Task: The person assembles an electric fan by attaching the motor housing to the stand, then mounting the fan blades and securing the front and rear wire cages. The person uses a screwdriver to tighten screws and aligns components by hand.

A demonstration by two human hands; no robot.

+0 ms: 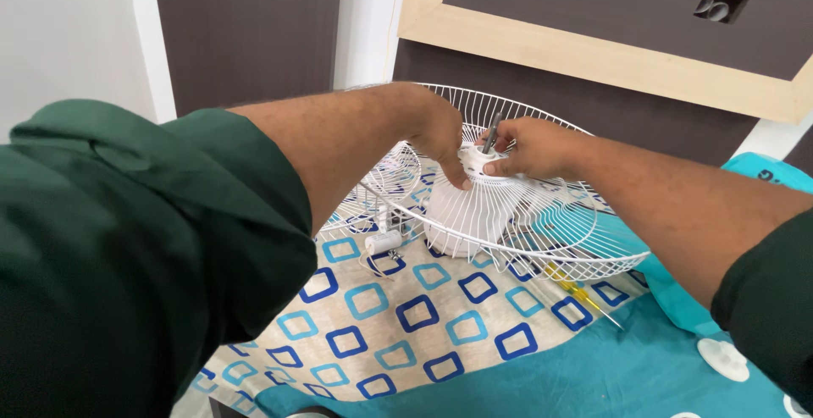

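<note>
My right hand is closed in a grip on the white hub at the middle of the fan guard, thumb and fingers pinching its rim. A dark metal shaft sticks up out of the hub just beside my fingertips. My left hand comes in from the other side with the wrist bent over; its fingers curl down against the hub's near edge. I cannot tell whether that grip is shut on anything, since the back of the hand hides the fingertips.

The guard is a white wire dish, tilted, with its far rim raised toward the wall and its near rim low over the bed. Below the hub, the white motor housing hangs under the wires and rests on the bedsheet, which is cream with blue and teal squares. Just left of the housing lies a small white capacitor with thin wires running from it.

Near the guard's right rim, a screwdriver with a yellow handle lies on the sheet, its tip pointing toward a teal cover. Two white round plastic parts sit on that cover at the lower right. Both my sleeves are dark green.
</note>
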